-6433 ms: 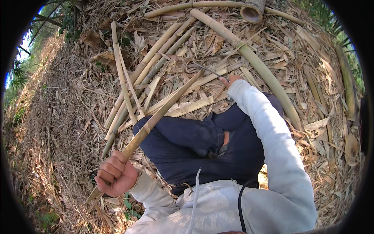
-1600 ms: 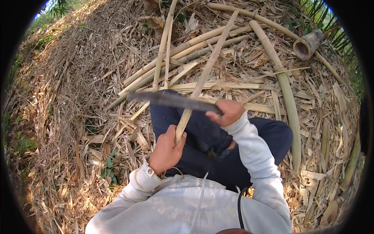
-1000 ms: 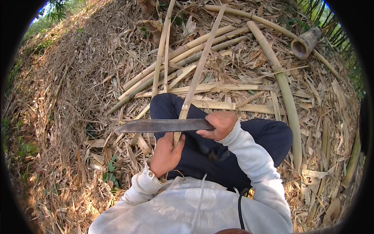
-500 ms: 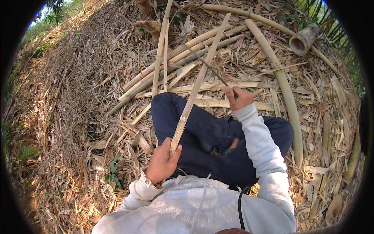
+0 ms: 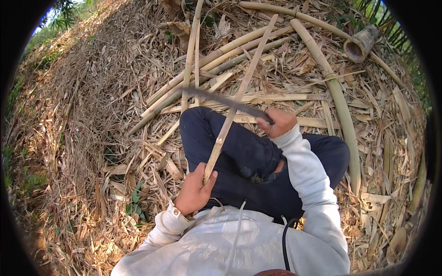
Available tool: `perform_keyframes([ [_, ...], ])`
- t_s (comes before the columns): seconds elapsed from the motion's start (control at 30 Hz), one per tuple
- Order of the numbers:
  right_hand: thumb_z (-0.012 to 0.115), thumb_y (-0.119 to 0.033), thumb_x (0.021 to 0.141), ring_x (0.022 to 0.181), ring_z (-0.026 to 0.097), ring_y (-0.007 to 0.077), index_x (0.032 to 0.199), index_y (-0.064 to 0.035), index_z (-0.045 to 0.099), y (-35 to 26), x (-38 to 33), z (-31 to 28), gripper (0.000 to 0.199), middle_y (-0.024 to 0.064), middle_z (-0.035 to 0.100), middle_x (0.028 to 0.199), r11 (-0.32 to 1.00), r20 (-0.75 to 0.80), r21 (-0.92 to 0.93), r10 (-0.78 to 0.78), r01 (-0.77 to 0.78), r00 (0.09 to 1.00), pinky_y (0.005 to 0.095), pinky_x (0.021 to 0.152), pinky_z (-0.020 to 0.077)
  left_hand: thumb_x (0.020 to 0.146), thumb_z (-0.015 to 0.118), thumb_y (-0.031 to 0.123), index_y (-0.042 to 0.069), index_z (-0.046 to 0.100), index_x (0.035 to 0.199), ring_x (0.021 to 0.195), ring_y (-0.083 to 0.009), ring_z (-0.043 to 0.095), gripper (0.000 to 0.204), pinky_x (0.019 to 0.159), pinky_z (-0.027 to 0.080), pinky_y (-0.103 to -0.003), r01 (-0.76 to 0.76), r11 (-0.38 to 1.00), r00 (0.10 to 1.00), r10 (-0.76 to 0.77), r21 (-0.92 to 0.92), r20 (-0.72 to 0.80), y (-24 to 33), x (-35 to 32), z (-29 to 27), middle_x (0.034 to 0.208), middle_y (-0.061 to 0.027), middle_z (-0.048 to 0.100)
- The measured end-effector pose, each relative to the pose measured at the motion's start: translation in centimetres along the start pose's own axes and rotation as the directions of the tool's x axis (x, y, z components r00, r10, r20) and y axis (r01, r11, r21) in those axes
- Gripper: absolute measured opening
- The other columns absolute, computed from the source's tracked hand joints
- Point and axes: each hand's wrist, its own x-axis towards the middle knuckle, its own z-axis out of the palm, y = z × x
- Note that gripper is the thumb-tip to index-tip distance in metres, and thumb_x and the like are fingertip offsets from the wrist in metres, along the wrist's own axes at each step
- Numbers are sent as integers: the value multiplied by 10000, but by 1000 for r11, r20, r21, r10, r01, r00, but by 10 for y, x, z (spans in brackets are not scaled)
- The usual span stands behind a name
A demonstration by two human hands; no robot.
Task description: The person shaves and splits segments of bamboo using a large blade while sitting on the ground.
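A: Entry, head view. Left hand (image 5: 193, 191) closed around the near end of the strip (image 5: 237, 108), a long split piece of bamboo. Confirm?

B: Confirmed. The strip runs up and away from that hand, slanting slightly to the right, over the dark trousers (image 5: 239, 152), with its far end out among the poles (image 5: 338, 99) on the ground. Long axis: near-to-far, almost in line with the person's body.

A: Right hand (image 5: 276, 122)?

B: Closed on the handle of a knife (image 5: 221, 99). The blade extends leftward from that hand and crosses the strip at a steep angle, about midway along its length. It is motion-blurred; contact with the strip cannot be told.

A: Key relation?

B: The crossing point lies beyond the left hand and just left of the right hand. The right hand is nearer to it; the left anchors the strip's near end.

A: Surroundings?

B: Dry leaf litter (image 5: 92, 138) to the left; a hollow stump (image 5: 361, 43) far right, well apart.
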Motion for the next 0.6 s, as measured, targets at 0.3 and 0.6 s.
perform_keyframes([
  [0.3,687,-496,844,507,593,295,671,-83,560,-6,-2,0,465,98,567,577,999,66,52,-16,13,998,380,456,459,976,567,191,18,491,893,540,-178,425,207,525,368,-337,-9,1000,1000,9,21,-10,-2,3,-9,605,-81,471],
  [0.6,687,-437,867,514,563,332,680,-58,556,-14,2,-10,443,128,532,565,996,65,25,-89,87,994,396,469,435,983,558,180,26,491,882,569,-136,411,195,541,367,-320,24,1000,1000,-24,-10,2,-5,2,-6,624,-62,454],
])
